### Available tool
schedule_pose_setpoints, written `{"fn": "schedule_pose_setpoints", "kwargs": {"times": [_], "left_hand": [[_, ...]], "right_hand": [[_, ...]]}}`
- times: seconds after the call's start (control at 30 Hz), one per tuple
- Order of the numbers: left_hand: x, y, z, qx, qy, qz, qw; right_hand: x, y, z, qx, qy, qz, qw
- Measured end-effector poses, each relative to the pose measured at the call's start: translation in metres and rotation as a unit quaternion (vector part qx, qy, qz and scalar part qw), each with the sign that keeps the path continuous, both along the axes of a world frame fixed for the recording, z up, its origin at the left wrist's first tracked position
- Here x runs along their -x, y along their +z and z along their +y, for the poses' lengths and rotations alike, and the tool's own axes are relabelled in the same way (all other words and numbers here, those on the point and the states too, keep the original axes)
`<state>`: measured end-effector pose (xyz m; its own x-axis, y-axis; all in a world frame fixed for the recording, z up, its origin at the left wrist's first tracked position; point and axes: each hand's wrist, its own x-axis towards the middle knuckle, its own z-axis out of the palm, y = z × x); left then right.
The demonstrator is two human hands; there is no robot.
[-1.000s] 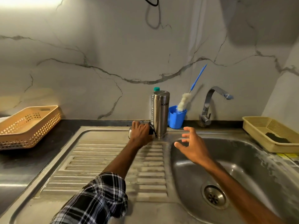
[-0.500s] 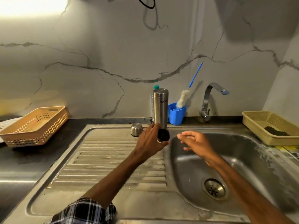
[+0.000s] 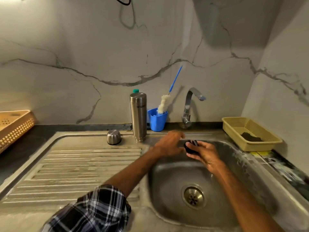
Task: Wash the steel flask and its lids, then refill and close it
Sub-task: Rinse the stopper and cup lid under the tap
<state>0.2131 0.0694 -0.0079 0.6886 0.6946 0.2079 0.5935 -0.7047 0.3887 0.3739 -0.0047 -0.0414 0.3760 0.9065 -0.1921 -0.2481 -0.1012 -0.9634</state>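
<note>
- We see the right hand [image 3: 204, 154] over the sink [image 3: 167, 190], its fingers and thumb curled round a small black lid [image 3: 191, 146] held above the basin's back part
- The left hand [image 3: 168, 144] is just beside that lid, fingers stretched out loosely and gripping nothing that we can make out; it is blurred, so we cannot tell whether it touches the lid
- The steel flask [image 3: 138, 116] stands upright and open-topped at the back edge of the drainboard [image 3: 75, 164], close to the wall
- Its steel cap [image 3: 114, 137] sits on the drainboard to the flask's left, near it but apart
- Right of the flask we find a blue cup [image 3: 157, 118] holding a brush [image 3: 164, 102], then the tap [image 3: 190, 106]
- A yellow basket [image 3: 234, 129] with a dark pad [image 3: 251, 139] in it sits right of the sink
- An orange basket [image 3: 15, 126] rests on the dark table [image 3: 28, 148] at far left
</note>
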Motion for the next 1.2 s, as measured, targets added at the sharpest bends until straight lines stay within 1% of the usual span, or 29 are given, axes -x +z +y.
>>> {"fn": "schedule_pose_setpoints", "kwargs": {"times": [0.03, 0.1, 0.17, 0.23, 0.33, 0.43, 0.63, 0.8, 1.0, 1.2], "left_hand": [[-0.006, 0.003, 0.013, -0.002, 0.013, -0.004, 1.0], [-0.02, 0.007, 0.037, 0.004, 0.054, -0.051, 0.997], [-0.036, 0.011, 0.053, 0.007, 0.082, -0.098, 0.992], [-0.053, 0.016, 0.065, 0.013, 0.089, -0.125, 0.988], [-0.076, 0.019, 0.081, 0.025, 0.097, -0.137, 0.986], [-0.092, 0.016, 0.092, 0.002, 0.101, -0.125, 0.987], [-0.103, 0.006, 0.108, -0.003, 0.133, -0.163, 0.978], [-0.107, 0.007, 0.108, 0.002, 0.14, -0.194, 0.971], [-0.107, -0.002, 0.117, 0.051, 0.174, -0.23, 0.956], [-0.098, 0.001, 0.108, 0.085, 0.172, -0.285, 0.939]], "right_hand": [[-0.003, -0.004, 0.004, -0.002, -0.028, -0.037, 0.999], [-0.009, -0.01, 0.012, -0.004, -0.067, -0.123, 0.99], [-0.008, -0.014, 0.018, -0.011, -0.066, -0.176, 0.982], [-0.007, -0.018, 0.024, -0.015, -0.062, -0.209, 0.976], [-0.007, -0.028, 0.031, -0.012, -0.073, -0.273, 0.959], [-0.005, -0.034, 0.033, -0.012, -0.073, -0.335, 0.939], [-0.005, -0.037, 0.034, -0.015, -0.065, -0.354, 0.933], [-0.007, -0.035, 0.029, -0.004, -0.067, -0.347, 0.935], [-0.012, -0.035, 0.028, -0.002, -0.071, -0.338, 0.939], [-0.014, -0.036, 0.03, -0.003, -0.067, -0.345, 0.936]]}}
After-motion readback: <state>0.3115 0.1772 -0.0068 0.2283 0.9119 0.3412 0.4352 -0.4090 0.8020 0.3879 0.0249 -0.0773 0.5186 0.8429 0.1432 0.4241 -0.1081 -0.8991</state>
